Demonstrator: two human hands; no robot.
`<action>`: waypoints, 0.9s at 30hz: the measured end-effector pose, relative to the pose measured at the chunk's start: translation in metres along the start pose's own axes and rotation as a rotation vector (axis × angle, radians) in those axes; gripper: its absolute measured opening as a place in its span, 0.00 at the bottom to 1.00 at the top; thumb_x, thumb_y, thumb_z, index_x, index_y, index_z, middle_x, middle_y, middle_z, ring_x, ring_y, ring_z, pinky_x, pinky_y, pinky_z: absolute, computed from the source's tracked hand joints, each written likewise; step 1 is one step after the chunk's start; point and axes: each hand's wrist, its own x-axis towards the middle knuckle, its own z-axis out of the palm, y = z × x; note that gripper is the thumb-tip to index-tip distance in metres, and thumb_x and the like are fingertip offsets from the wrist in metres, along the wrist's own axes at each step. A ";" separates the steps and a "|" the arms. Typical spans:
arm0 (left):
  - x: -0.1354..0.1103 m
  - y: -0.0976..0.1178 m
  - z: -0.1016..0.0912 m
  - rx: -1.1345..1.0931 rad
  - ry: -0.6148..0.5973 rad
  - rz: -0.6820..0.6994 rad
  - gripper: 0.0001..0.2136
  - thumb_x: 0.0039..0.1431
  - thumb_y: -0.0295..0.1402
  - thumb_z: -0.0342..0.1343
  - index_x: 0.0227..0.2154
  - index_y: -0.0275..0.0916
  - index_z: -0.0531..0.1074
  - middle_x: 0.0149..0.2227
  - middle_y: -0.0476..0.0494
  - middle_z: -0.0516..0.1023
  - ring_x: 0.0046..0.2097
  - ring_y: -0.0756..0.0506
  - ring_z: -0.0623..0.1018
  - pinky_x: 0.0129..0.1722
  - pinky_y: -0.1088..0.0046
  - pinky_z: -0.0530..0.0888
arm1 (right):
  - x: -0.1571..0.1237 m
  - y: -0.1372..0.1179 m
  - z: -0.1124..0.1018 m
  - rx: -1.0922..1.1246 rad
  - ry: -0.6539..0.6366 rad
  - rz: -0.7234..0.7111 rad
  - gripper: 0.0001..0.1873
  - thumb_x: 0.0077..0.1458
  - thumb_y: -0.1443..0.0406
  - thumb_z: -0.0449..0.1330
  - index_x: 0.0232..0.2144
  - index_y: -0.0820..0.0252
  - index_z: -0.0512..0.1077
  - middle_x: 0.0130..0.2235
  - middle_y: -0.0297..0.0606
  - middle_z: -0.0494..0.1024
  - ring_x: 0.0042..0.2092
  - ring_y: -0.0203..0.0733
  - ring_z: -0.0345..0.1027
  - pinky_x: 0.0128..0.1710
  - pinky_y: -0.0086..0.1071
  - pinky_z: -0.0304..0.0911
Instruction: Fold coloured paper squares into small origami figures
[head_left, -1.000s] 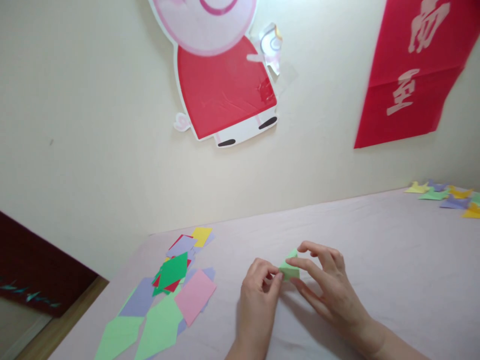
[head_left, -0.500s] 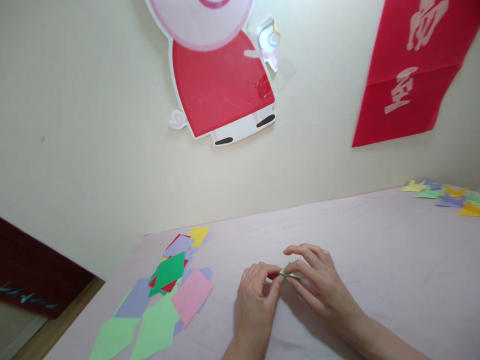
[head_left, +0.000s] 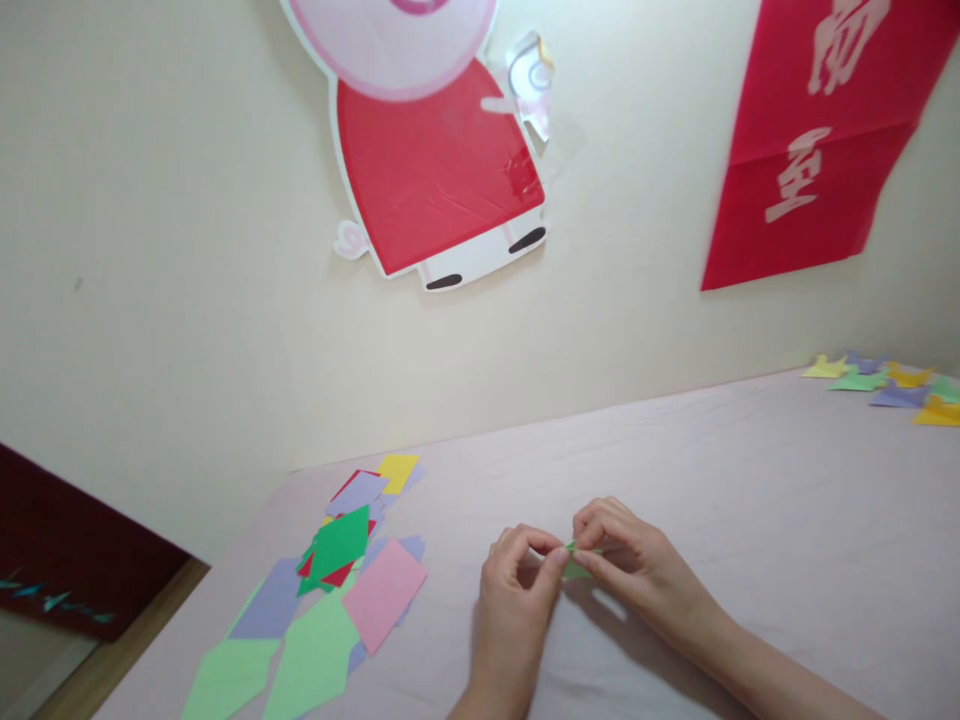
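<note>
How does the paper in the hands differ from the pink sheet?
The held paper is light green, unlike the pink sheet. The held paper looks folded and partly hidden; the pink sheet lies flat. The left hand and right hand pinch the held paper; neither touches the pink sheet. Both are paper.

Paper (head_left: 576, 571) right of sheets (head_left: 341, 543)

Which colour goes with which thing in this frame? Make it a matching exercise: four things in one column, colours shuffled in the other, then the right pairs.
Things
1. held paper
2. banner
3. folded papers at far right
4. cutout's feet

Colours
A. several, yellow and purple among them
B. black
C. light green
D. red

Pairs: 1-C, 2-D, 3-A, 4-B
</note>
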 end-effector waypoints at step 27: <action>-0.004 0.014 0.008 0.206 -0.065 0.046 0.06 0.59 0.32 0.54 0.28 0.40 0.71 0.31 0.48 0.74 0.37 0.45 0.71 0.38 0.71 0.66 | 0.000 -0.002 0.006 0.292 0.004 0.271 0.11 0.56 0.57 0.61 0.30 0.60 0.72 0.29 0.33 0.70 0.32 0.38 0.64 0.33 0.30 0.59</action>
